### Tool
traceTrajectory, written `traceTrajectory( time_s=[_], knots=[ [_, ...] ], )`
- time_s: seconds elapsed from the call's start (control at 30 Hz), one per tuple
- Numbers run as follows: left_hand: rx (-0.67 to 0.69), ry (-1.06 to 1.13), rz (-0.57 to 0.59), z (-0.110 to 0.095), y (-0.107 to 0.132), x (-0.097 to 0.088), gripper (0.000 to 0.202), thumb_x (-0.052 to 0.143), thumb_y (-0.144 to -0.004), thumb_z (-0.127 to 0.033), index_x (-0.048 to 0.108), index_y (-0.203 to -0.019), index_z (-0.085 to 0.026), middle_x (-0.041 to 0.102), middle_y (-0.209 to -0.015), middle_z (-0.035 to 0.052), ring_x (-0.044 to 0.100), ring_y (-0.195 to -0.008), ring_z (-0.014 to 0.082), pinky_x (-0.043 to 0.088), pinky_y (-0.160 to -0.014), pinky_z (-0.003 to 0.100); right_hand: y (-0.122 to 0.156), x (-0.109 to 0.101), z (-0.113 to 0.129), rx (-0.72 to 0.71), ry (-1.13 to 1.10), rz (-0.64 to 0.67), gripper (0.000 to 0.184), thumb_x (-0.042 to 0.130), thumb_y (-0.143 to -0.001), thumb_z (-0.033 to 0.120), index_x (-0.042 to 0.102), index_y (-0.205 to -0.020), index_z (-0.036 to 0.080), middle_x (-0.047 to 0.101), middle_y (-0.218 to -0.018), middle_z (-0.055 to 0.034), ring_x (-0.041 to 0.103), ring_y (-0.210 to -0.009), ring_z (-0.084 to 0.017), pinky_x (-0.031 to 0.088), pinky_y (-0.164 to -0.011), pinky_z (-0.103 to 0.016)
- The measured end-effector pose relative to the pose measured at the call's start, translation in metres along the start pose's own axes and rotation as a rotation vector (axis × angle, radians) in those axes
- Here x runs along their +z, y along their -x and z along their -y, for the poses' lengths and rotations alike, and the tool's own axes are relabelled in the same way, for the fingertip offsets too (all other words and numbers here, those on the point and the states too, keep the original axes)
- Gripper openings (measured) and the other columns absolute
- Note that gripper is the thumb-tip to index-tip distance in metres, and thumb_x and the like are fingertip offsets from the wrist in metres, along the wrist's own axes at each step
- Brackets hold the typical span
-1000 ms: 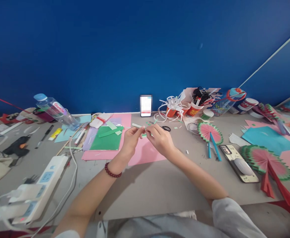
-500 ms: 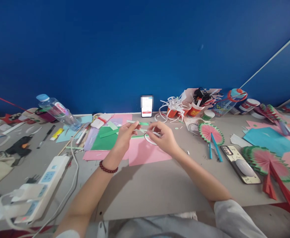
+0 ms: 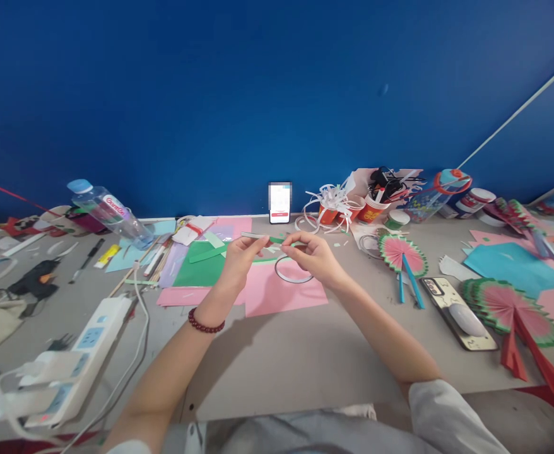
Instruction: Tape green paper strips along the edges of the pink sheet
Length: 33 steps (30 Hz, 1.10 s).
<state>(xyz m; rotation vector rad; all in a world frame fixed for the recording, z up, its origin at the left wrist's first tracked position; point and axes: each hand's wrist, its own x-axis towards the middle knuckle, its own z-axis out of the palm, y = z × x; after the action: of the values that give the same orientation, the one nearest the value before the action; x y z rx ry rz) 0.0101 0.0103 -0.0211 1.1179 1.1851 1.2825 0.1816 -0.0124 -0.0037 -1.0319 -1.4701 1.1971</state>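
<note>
my left hand (image 3: 240,260) has its fingers pinched together on a pale strip (image 3: 253,235), one end poking out past the thumb, and my right hand (image 3: 317,257) has its fingers closed on the far end of a green piece (image 3: 276,239) that bridges the gap between both pinches. a thin pale loop (image 3: 294,281) hangs just below my right fingers, over the pink sheet (image 3: 284,296); my grip hides whether loop, strip and green piece are all one. as i judge it, i'm partway: the green sits along a short span, while the strip's free end and the loop look uncoloured, so most of that length seems left undone. to the left of the pink sheet lies a green sheet (image 3: 200,270) with cut green strips (image 3: 205,253) resting on it, so more green is within reach. beyond my hands an upright phone (image 3: 279,203) stands at the foot of the blue wall (image 3: 277,101), which stops any reach forward. toward my body, the grey worktop (image 3: 300,359) gives me the widest open room, from the pink sheet down to the near edge between my forearms. sideways it's tighter: the power strip (image 3: 90,340) and its white cable (image 3: 145,315) border my left forearm, and on my right the small fan (image 3: 402,255) and the mouse (image 3: 467,320) resting on another phone (image 3: 483,341) leave less space for my elbow to swing out.
</note>
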Motion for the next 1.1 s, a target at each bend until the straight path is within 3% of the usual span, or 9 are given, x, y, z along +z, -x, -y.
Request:
traceTrajectory(
  time_s=[0.33, 0.43, 0.53, 0.73, 1.1],
  knots=[
    [0.011, -0.067, 0.094, -0.005, 0.004, 0.001, 0.023, 0.073, -0.068, -0.042, 0.074, -0.065, -0.02, 0.073, -0.077, 0.0088, 0.063, -0.076, 0.0208, 0.047, -0.068, 0.031, -0.001, -0.001, -0.009, -0.058, 0.149, -0.024, 0.02, 0.065, -0.078, 0.037, 0.068, -0.085, 0.019, 0.067, -0.086, -0.0044, 0.053, -0.058, -0.01, 0.042, -0.053, -0.025],
    [0.024, -0.103, 0.097, -0.006, 0.006, 0.002, 0.025, 0.072, -0.069, -0.045, 0.074, -0.066, -0.02, 0.072, -0.076, 0.0083, 0.062, -0.074, 0.0203, 0.047, -0.067, 0.031, 0.001, -0.001, -0.007, -0.062, 0.17, 0.01, 0.029, 0.064, -0.079, 0.034, 0.065, -0.105, 0.023, 0.065, -0.081, -0.0011, 0.049, -0.053, -0.009, 0.041, -0.052, -0.025],
    [0.026, -0.123, 0.121, -0.007, 0.007, 0.003, 0.026, 0.07, -0.07, -0.045, 0.074, -0.065, -0.02, 0.072, -0.076, 0.008, 0.061, -0.072, 0.0195, 0.047, -0.068, 0.031, 0.003, -0.002, -0.005, -0.066, 0.167, 0.046, 0.043, 0.064, -0.079, 0.03, 0.052, -0.12, 0.025, 0.062, -0.075, 0.0031, 0.046, -0.05, -0.008, 0.041, -0.053, -0.024],
    [0.035, -0.129, 0.166, -0.006, 0.008, 0.004, 0.027, 0.067, -0.071, -0.044, 0.071, -0.058, -0.02, 0.071, -0.071, 0.0082, 0.062, -0.072, 0.0202, 0.047, -0.068, 0.032, 0.003, -0.002, -0.004, -0.064, 0.167, -0.006, 0.034, 0.065, -0.077, 0.032, 0.05, -0.107, 0.023, 0.062, -0.075, 0.0031, 0.052, -0.054, -0.009, 0.042, -0.055, -0.025],
    [0.046, -0.143, 0.192, -0.005, 0.01, 0.005, 0.032, 0.067, -0.074, -0.049, 0.071, -0.061, -0.02, 0.071, -0.07, 0.0081, 0.063, -0.071, 0.0204, 0.048, -0.069, 0.032, -0.002, -0.004, -0.013, -0.031, 0.147, -0.03, 0.032, 0.066, -0.076, 0.03, 0.05, -0.103, 0.023, 0.062, -0.076, 0.002, 0.059, -0.059, -0.012, 0.044, -0.055, -0.025]
  ],
)
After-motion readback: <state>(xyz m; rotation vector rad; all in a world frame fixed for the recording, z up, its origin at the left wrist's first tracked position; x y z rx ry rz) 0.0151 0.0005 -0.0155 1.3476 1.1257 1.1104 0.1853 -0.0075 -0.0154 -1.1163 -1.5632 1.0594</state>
